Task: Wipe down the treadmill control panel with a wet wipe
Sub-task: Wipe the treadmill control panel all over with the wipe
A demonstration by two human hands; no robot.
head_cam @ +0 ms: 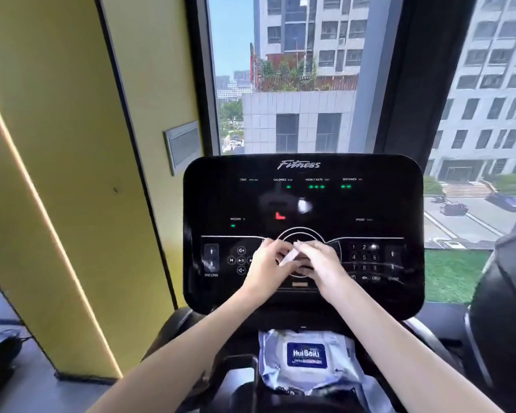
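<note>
A small crumpled white wet wipe (289, 257) is pinched between the two sets of fingers. Only a narrow strip of it shows; the rest is covered by the hands, and blur makes its folds hard to make out. The left hand (264, 265) has its fingers curled onto the wipe's left end, and the right hand (320, 263) has its fingers bent over the right end, the two hands close together. I cannot tell whether the wipe touches the surface behind it.

Just behind the fingers stands the glossy black treadmill control panel (303, 201), its round centre dial mostly hidden by the hands. Left of the fingers are media and incline keys, right of them a number pad, and above them dim green readouts and a red mark too small to read.

Below the wrists, a soft crinkled silver-blue pack of wipes (307, 380) with a dark blue label lies on the console ledge; what is inside does not show.

Far left of the fingers is a yellow wall (57, 144). Beyond the panel, a window (295, 84) shows grey buildings.
</note>
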